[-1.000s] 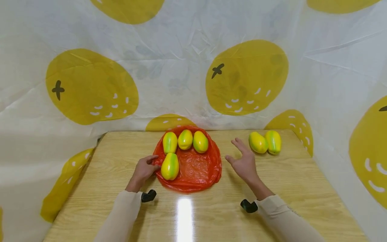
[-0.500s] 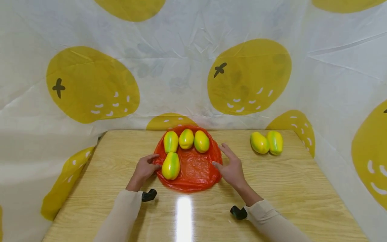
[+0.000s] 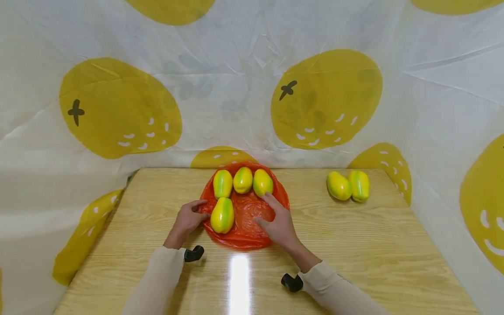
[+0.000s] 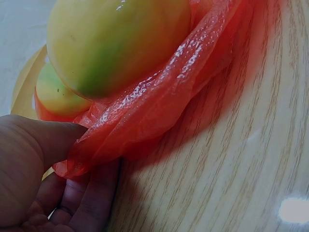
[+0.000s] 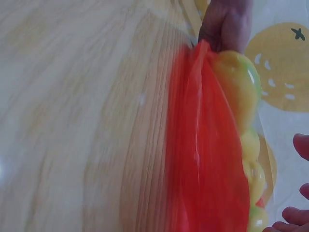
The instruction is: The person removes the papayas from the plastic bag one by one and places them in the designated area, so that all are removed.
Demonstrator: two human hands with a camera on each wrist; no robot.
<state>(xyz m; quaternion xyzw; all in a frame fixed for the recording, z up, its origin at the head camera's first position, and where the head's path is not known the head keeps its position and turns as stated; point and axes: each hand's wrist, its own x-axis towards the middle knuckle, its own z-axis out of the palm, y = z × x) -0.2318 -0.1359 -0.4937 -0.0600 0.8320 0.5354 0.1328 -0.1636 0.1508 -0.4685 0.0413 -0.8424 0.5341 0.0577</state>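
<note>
A red plastic bag (image 3: 252, 214) lies spread on the table with its rim rolled outward. Several yellow-green papayas sit on it: a papaya (image 3: 222, 215) at the near left and a row along the back. My left hand (image 3: 188, 221) pinches the bag's left rim; in the left wrist view the thumb lies on the red film (image 4: 145, 106) and the fingers are under it. My right hand (image 3: 280, 223) is over the bag's right side, fingers spread and holding nothing, its fingertips overlapping the back-right papaya (image 3: 262, 183) in the head view.
Two more papayas, a left one (image 3: 339, 186) and a right one (image 3: 359, 186), lie side by side at the table's back right. The wooden table (image 3: 378, 253) backs onto a white curtain (image 3: 232, 87) printed with large yellow fruit. Light glares off the table's near middle.
My right hand has moved left from beside the two papayas at the right to over the red bag. My left hand stays at the bag's left rim.
</note>
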